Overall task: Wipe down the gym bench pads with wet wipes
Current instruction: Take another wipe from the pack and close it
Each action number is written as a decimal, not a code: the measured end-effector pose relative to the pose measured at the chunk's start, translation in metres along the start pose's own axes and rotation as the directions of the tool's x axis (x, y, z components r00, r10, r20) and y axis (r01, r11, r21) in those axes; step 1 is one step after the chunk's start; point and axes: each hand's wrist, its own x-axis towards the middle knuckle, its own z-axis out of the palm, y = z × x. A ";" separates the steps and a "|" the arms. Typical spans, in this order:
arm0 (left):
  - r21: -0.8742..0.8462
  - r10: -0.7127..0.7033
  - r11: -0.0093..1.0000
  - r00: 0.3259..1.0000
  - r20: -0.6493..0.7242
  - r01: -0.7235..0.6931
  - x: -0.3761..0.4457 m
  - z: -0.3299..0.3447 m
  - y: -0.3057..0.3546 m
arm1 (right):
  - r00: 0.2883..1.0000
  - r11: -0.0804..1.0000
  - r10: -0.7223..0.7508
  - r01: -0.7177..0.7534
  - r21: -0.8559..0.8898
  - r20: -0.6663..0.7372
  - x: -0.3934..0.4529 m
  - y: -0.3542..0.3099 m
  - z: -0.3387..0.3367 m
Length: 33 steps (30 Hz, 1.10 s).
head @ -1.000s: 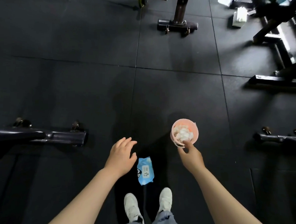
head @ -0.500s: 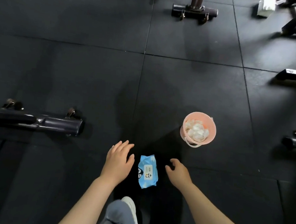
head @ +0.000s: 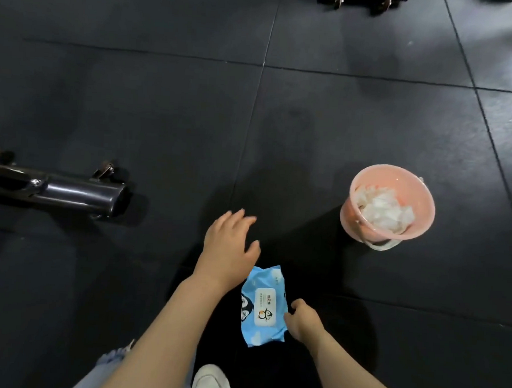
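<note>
On the black floor (head: 163,129) at six o'clock lies the blue wet wipes pack (head: 263,308); the right hand (head: 303,322) pinches its right edge. The left hand (head: 226,248) hovers with relaxed, spread fingers. At two o'clock stands a pink bucket (head: 351,216) of used wipes (head: 383,211).

Both bare forearms reach forward and down from the bottom of the view. The left hand (head: 226,248) is held palm-down, fingers (head: 232,219) straight and slightly spread, thumb out to the side, holding nothing. The left wrist is straight and in line with the forearm. The right hand (head: 303,322) sits lower and nearer the body, its fingers curled inward with the knuckles up; whether the fingertips pinch anything cannot be told. The right forearm angles in from the lower right. Below, one leg in light jeans and a white shoe (head: 212,383) show.
</note>
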 end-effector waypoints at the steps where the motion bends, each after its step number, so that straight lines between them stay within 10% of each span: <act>1: -0.002 0.028 1.000 0.999 -0.025 -0.028 0.002 0.000 0.004 | 1.000 1.000 0.009 -0.009 -0.003 0.004 0.006 0.004 0.008; 15: 0.001 0.193 0.981 0.981 -0.037 -0.193 -0.011 0.015 0.039 | 0.991 0.990 -0.046 0.029 -0.135 -0.124 0.057 0.002 0.052; 26: 0.056 0.192 0.979 0.978 0.079 -0.197 0.011 0.021 0.064 | 0.943 0.927 -0.098 0.202 0.316 -0.317 0.004 0.017 -0.047; 33: 0.012 0.068 0.997 0.972 0.225 -0.072 0.031 0.056 0.098 | 0.837 0.692 0.006 0.392 0.607 -0.547 -0.057 0.034 -0.124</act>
